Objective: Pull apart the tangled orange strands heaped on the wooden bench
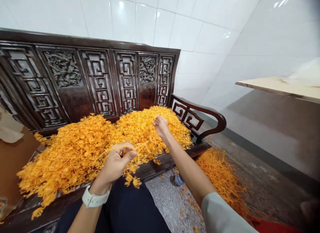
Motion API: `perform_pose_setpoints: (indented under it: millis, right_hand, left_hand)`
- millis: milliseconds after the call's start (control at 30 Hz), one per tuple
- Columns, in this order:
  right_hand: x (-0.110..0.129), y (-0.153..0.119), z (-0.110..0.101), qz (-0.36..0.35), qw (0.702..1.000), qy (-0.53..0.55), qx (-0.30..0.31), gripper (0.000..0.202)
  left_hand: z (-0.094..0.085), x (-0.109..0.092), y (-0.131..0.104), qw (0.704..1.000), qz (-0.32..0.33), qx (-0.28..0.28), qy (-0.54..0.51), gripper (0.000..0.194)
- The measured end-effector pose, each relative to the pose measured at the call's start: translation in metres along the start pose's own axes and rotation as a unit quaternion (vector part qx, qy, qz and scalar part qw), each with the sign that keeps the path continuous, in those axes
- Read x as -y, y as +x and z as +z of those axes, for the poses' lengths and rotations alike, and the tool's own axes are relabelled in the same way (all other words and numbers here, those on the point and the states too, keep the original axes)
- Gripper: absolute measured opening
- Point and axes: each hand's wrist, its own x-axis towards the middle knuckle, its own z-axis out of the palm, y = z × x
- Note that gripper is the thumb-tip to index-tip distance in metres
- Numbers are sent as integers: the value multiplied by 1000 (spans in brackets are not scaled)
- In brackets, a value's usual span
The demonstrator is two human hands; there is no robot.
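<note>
My left hand [117, 163], with a pale watch strap [96, 199] at the wrist, is closed in a pinch on a thin orange stem [142, 146]. Small flower-like orange tips [132, 180] hang below its fingers, above my lap. Farther forward, my right hand [161, 126] is held curled over the right-hand heap; whatever its fingers hold, if anything, cannot be made out. Two large heaps of orange plastic-looking flower sprigs lie side by side on the bench: a left heap [72, 149] and a yellower right heap [136, 124].
The dark carved wooden bench [75, 104] has a curved armrest [221, 123] at right. Orange stems [220, 169] are piled on the floor beside it. A cardboard box [11, 166] stands at left. A pale board [270, 86] juts in at right. Something blue [179, 180] lies on the floor.
</note>
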Motion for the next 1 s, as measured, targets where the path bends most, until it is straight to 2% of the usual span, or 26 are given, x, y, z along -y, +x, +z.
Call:
perform_pose_setpoints:
  millis: [100,167,200,267,333,367,400,433,500,567,667,767,833,900,1000]
  right_hand:
    - [1,-2,-37,-7,998,-63,-21,43]
    - [-1,-11,-51,-4,987,-159,3,47]
    - [-1,-16,-54,-10,971,-237,19,48]
    - [-2,-24,-53,-40,906,-417,59,42]
    - [0,-31,-45,-71,832,-543,93,41]
    - [1,-34,-39,-74,814,-564,116,45]
    - [3,-38,-31,-66,814,-559,146,50]
    - [5,-42,-22,-48,828,-529,180,52]
    - [7,-52,-2,-2,873,-424,241,53]
    - [7,-62,19,21,906,-324,272,55]
    - [2,-77,42,-23,921,-290,261,52]
    - [-3,-91,55,-113,914,-330,208,51]
    - [-8,-99,61,-140,914,-336,182,49]
    - [-15,-103,66,-100,933,-292,186,40]
    - [-28,-102,74,60,965,-143,212,44]
  left_hand:
    - [2,-5,-1,989,-53,-94,-106,42]
    - [1,-3,6,955,-89,-159,-233,34]
    - [0,1,11,935,-102,-181,-287,25]
    - [-3,8,21,906,-113,-206,-353,12]
    - [-4,15,27,894,-107,-217,-376,26]
    - [-4,18,29,894,-103,-218,-378,33]
    - [-4,20,31,895,-98,-218,-377,39]
    - [-4,23,32,897,-94,-215,-375,43]
    - [-5,28,35,902,-96,-207,-367,46]
    - [-6,33,37,906,-101,-201,-359,50]
    - [-9,40,40,909,-97,-204,-351,67]
    - [-11,43,40,912,-85,-206,-345,86]
    - [-11,43,40,913,-85,-210,-341,92]
    - [-9,44,39,915,-88,-221,-326,93]
    - [-3,51,38,922,-91,-236,-292,93]
